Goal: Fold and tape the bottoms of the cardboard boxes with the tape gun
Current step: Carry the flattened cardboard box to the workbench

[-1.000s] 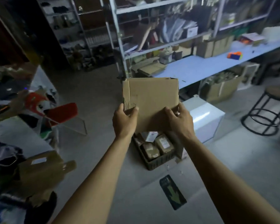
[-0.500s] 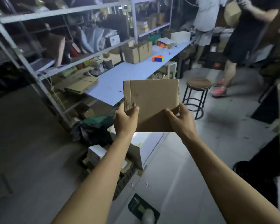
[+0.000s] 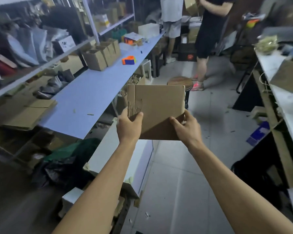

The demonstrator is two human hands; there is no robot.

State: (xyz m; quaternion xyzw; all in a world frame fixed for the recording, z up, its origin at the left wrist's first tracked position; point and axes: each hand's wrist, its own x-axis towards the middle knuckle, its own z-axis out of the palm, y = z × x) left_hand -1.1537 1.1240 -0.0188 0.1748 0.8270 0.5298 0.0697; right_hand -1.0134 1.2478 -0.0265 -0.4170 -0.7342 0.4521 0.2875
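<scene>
holding: a flattened cardboard box is held up in front of the chest by both hands, arms stretched forward over the aisle floor.
left hand: the left hand grips the lower left corner of the box, thumb pressed on the near face just under a patch where the outer paper is torn and the ribbing shows; the other fingers are behind the board, hidden.
right hand: the right hand pinches the lower right edge, thumb on the near face, fingers wrapped round the side.
box: flat, roughly upright, its broad face turned to the camera, a crease running down near its left edge; its lower part is in shadow.
bench on the left: a long pale blue worktop runs away from the camera; a row of assembled small cartons stands on it, with an orange and blue object just beyond them that may be the tape gun, though i cannot tell for sure.
flat stock: a stack of flat cardboard lies at the near left end of the bench.
behind the box: a round wooden stool, partly hidden by the box's top edge.
far end: two people stand in the aisle.
right side: another table with blurred clutter.
</scene>
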